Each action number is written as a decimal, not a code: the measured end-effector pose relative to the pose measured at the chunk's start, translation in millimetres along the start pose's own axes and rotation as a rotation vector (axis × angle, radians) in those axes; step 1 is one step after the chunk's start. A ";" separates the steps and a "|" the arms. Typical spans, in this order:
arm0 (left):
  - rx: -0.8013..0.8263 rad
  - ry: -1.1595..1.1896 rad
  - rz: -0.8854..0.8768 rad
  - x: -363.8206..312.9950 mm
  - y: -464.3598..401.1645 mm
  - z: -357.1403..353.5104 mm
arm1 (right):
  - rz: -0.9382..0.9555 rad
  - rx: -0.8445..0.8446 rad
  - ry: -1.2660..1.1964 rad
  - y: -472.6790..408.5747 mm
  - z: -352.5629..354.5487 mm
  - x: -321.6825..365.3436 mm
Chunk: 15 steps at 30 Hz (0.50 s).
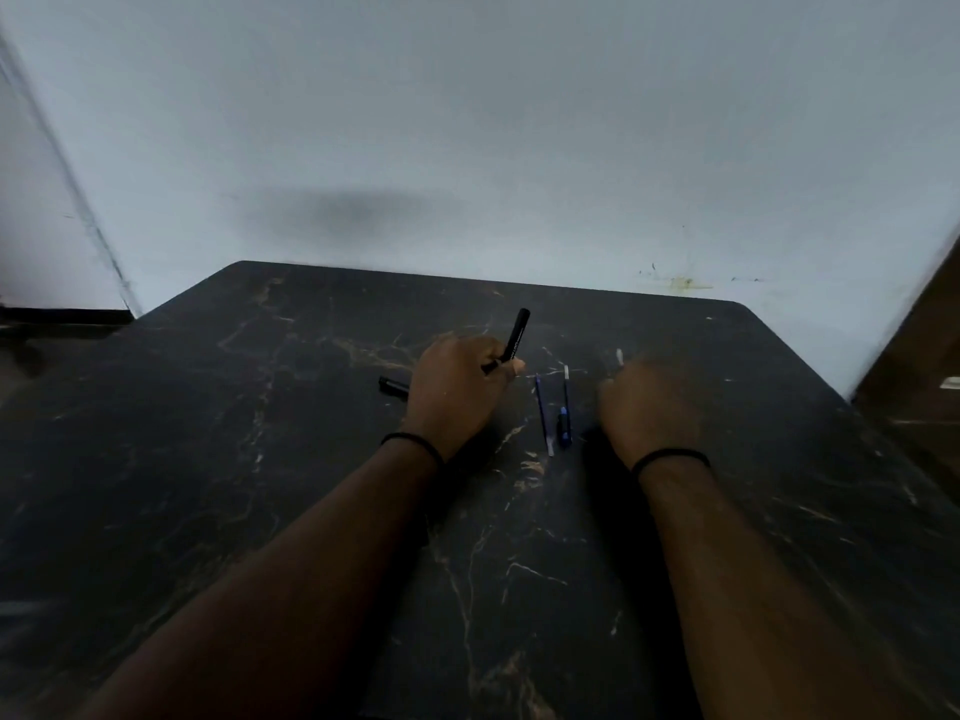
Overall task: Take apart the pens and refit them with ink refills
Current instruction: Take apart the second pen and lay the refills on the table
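Two hands: I see both over the dark marbled table [260,459], each wrist with a black band.
Left hand [457,387]: curled round a black pen barrel [515,336], which tilts up and away from the table.
Right hand [647,407]: blurred, fingers curled; a pale thin tip [619,357] sticks out above it, so I take it as pinching that piece, though what it is I cannot tell.
Refills: one thin blue refill [543,415] lies between my hands, just beside a second refill [565,392] with a blue piece [564,426] at its near end.
Black cap-like part [393,387]: flat on the table, left of the left hand.
Beyond: pale wall [519,122] behind the table.
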<state>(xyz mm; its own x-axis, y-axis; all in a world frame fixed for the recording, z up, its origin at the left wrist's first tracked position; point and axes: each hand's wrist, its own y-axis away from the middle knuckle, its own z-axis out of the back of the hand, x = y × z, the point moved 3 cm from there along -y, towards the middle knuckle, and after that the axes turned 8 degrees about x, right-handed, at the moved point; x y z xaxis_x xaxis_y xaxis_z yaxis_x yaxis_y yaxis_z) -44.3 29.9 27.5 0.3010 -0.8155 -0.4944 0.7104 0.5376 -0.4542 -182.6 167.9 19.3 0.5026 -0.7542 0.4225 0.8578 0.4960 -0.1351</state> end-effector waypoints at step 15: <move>0.004 0.002 0.018 6.7 -2.6 0.5 | 0.391 -0.383 -0.719 17.3 13.5 19.0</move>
<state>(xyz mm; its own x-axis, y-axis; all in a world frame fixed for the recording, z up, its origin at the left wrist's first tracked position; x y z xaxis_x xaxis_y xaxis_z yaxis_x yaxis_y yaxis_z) -43.8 23.0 25.7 0.3128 -0.8050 -0.5041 0.7073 0.5516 -0.4421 -159.6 167.9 37.1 0.6872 -0.0473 0.7250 0.6819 0.3862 -0.6212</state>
